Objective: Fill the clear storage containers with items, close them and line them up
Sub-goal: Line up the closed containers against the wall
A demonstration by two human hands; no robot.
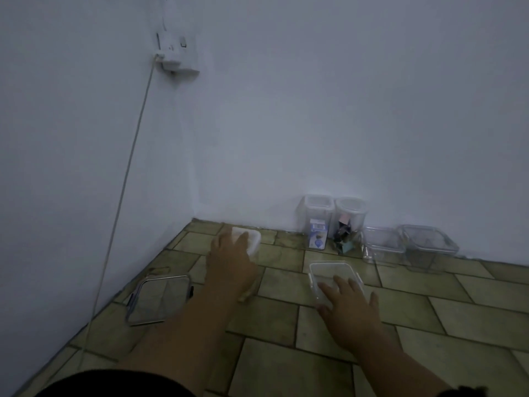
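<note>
Against the far wall four clear containers already stand in a row: a tall square canister [317,222] holding a small blue-and-white carton, a tall round canister [349,222] just to its right with dark and pale packets inside, then two low square containers [382,242] and [428,243] with lids on; what the low pair holds is too dim to tell; this part of the task looks done. Nearer, on the tiled floor [458,310], work remains; the left hand [230,260] reaches toward the far left and closes its fingers over a small white-lidded container [252,239]; whether it is lifted off the floor I cannot tell. The right hand [347,305] lies flat with fingers spread on the near edge of an open clear container [333,275], which looks empty and has no lid. A separate clip-on lid [160,299] lies at near left, well apart from it. By my reading, filling, closing and lining up these pieces is left to do.
</note>
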